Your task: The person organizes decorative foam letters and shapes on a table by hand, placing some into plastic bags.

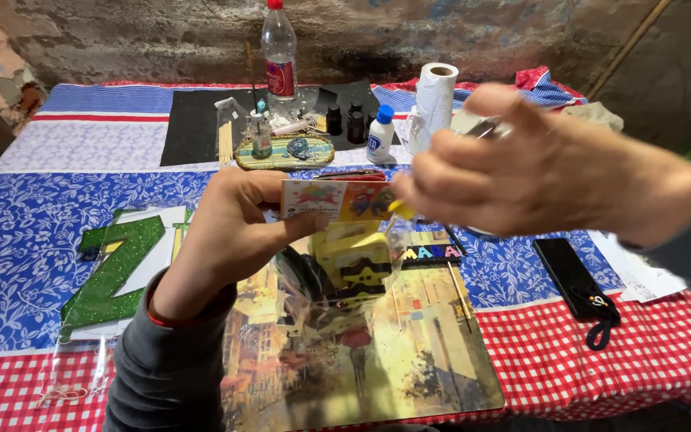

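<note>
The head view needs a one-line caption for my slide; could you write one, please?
Left hand and right hand hold a clear bag with a card header over a picture placemat.

Grey sleeves [165, 376], red inner cuff [193, 316], bare hands.

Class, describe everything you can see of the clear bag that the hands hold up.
The bag is clear, crinkled plastic, hanging upright above a picture board. A colourful card header closes its top. Inside sit yellow and black pieces, unclear in kind. The left hand pinches the header's left end, thumb in front; the right hand meets its right end, with something small and yellow at the fingertips.
</note>
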